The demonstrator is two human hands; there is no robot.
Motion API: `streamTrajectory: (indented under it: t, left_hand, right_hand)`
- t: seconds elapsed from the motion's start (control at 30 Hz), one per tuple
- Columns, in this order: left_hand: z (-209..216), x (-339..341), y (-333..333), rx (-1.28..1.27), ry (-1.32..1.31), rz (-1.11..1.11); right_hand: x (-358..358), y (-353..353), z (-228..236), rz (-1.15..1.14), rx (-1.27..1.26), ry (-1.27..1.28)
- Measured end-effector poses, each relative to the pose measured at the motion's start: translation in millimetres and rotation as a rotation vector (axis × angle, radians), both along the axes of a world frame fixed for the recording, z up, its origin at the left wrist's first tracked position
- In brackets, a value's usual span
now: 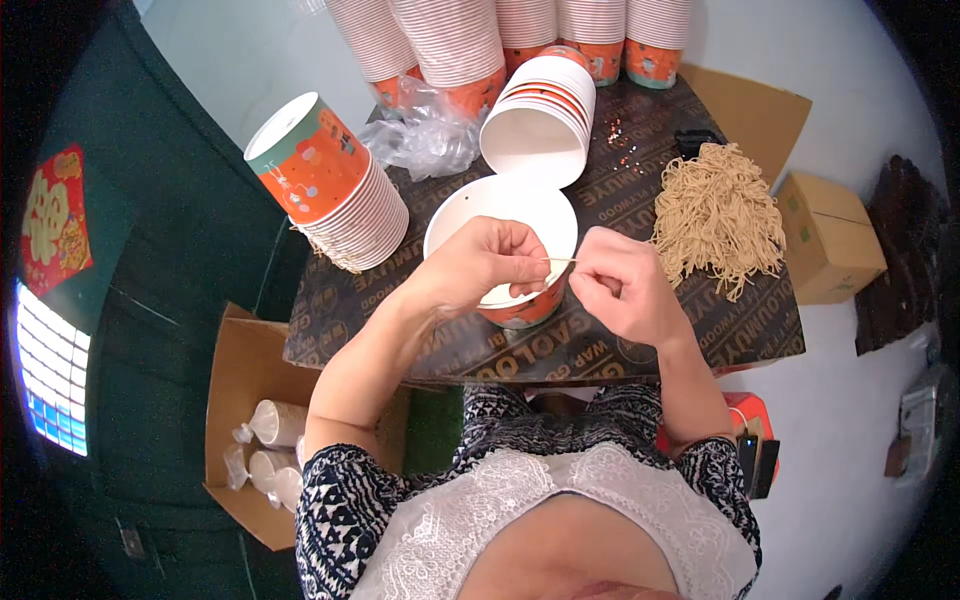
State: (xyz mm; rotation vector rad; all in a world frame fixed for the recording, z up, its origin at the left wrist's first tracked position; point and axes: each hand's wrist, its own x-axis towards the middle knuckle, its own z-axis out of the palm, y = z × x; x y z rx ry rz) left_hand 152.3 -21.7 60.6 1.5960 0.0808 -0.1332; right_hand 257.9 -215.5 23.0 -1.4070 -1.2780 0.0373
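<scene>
A short stretch of thin tan cord [562,260] runs between my two hands. My left hand [495,262] pinches one end between thumb and finger. My right hand [622,285] is closed in a loose fist around the other end. Both are held just above a wide paper tub [455,212], white inside and orange outside, near the table's front edge. My left hand hides part of its rim and inside. To the right lies a heap of tan cords [722,220], looking like the same kind.
On the dark printed table [400,335] stand a leaning stack of paper tubs [350,195], a toppled stack [545,120] and tall stacks [450,50] behind. Crumpled clear plastic [425,130] lies between. Cardboard boxes [830,240] flank the table; the left one [235,370] holds wrapped tubs.
</scene>
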Motion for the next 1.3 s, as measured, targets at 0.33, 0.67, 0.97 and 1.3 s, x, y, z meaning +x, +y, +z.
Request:
streamTrajectory:
  t: [0.33, 0.67, 0.97, 1.3]
  left_hand:
    - [0, 2, 4, -0.018, 0.003, -0.066]
    - [1, 0, 1, 0.047, -0.035, -0.063]
    - [4, 0, -5, 0.127, -0.037, -0.017]
    - [5, 2, -6, 0.128, -0.059, -0.007]
  right_hand:
    - [-15, 8, -12, -0.236, 0.044, -0.142]
    - [-27, 13, -11, -0.232, 0.006, 0.033]
    - [-30, 17, -16, -0.297, 0.076, -0.057]
    - [-35, 11, -16, -0.292, 0.105, -0.118]
